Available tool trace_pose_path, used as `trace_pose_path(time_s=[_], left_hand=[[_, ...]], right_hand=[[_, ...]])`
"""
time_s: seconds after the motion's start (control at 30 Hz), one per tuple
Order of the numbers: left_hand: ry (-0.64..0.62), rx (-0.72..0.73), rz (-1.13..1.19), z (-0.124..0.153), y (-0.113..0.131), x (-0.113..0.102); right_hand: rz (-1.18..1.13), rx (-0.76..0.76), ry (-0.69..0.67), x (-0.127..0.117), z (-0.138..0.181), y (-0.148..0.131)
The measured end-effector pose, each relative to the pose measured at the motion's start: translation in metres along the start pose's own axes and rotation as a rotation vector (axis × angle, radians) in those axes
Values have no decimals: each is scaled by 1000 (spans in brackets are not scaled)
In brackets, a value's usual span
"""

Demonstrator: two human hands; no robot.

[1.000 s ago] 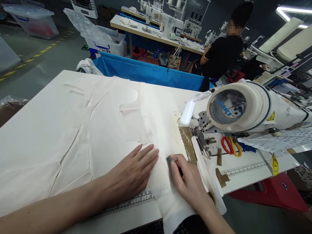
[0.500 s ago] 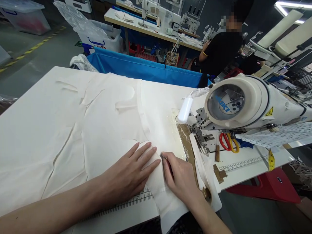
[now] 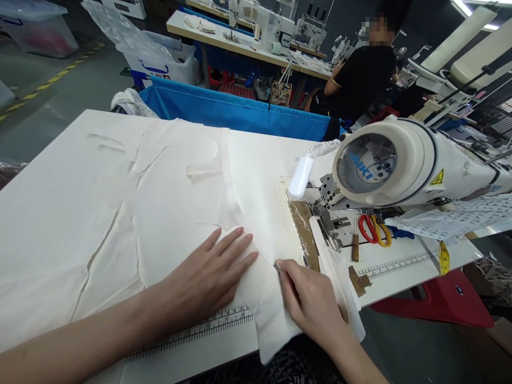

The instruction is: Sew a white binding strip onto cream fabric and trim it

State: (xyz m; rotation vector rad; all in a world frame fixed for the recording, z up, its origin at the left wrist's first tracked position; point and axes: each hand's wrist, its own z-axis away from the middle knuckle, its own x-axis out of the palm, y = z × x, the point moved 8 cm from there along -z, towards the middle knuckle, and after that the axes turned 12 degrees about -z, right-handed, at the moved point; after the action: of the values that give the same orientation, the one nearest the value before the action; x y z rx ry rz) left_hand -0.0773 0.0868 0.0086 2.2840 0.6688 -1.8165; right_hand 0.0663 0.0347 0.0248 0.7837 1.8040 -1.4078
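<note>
The cream fabric (image 3: 160, 186) lies spread across the table (image 3: 400, 269), pale and matte, creased in long diagonal folds, with a seamed band running from 12 toward 6 o'clock near its right side. The left hand (image 3: 208, 277) rests flat on it, fingers extended and slightly spread, holding nothing. At its 3 o'clock, the right hand (image 3: 316, 304) has its fingers closed around a small metal tool (image 3: 278, 265), whose tip touches the fabric. The sewing machine (image 3: 400, 160) stands at 2 o'clock of the hands.

Garment sewing workshop: industrial sewing machine (image 3: 400, 160), cream fabric (image 3: 160, 202) on the worktable (image 3: 400, 266), more machines (image 3: 260, 21) behind.
</note>
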Motion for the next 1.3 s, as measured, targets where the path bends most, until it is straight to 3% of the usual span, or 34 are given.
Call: trace_pose_path(time_s=[0.17, 0.43, 0.67, 1.03, 1.13, 1.3], left_hand=[[29, -46, -16, -4, -23, 0], [-10, -45, -17, -3, -18, 7], [21, -55, -33, -3, -17, 5], [22, -50, -67, -3, -18, 6], [14, -50, -68, -3, -17, 7], [30, -68, -16, -3, -18, 5]], right_hand=[[115, -21, -5, 15, -29, -6], [-23, 28, 78, 1, -49, -13], [9, 42, 45, 21, -78, -12], [14, 27, -13, 24, -78, -15], [-33, 34, -23, 13, -72, -11], [-111, 108, 90, -10, -62, 2]])
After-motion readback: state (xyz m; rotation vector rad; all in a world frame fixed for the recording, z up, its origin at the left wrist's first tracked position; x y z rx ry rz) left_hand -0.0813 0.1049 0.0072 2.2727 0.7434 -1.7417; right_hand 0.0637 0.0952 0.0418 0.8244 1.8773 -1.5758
